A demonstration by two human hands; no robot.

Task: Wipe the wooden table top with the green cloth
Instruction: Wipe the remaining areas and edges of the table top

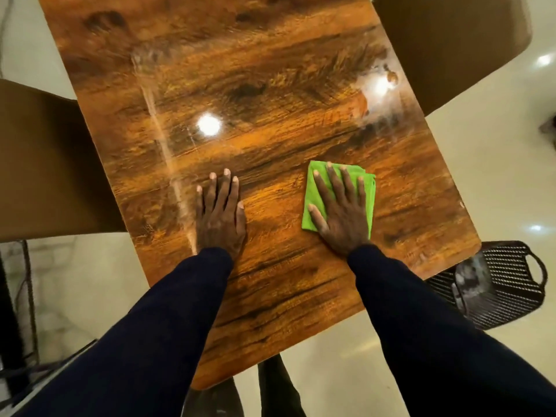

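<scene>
Table top: I see a glossy, wood-grain brown slab with rounded corners, set at a slant in my view; lamp glare and pale smeary streaks lie on its far and left parts
Floor: pale and shiny, with light spots
Brown chairs: one at the table's left edge, one at the far right corner
Black woven-pattern piece: near the table's right corner, with a handle opening; I cannot tell whether it is a basket or a seat; a pale blur sits on it, which I cannot make out
Sleeves: dark, on both arms
Left hand: flat on bare wood, fingers straight and close together, holding nothing
Right hand: pressed flat on the cloth, fingers spread and straight
Green cloth: bright lime, folded into a rough square with layered edges showing at its right side; it lies on the table top's near right part, under my right palm, well apart from the left hand
</scene>
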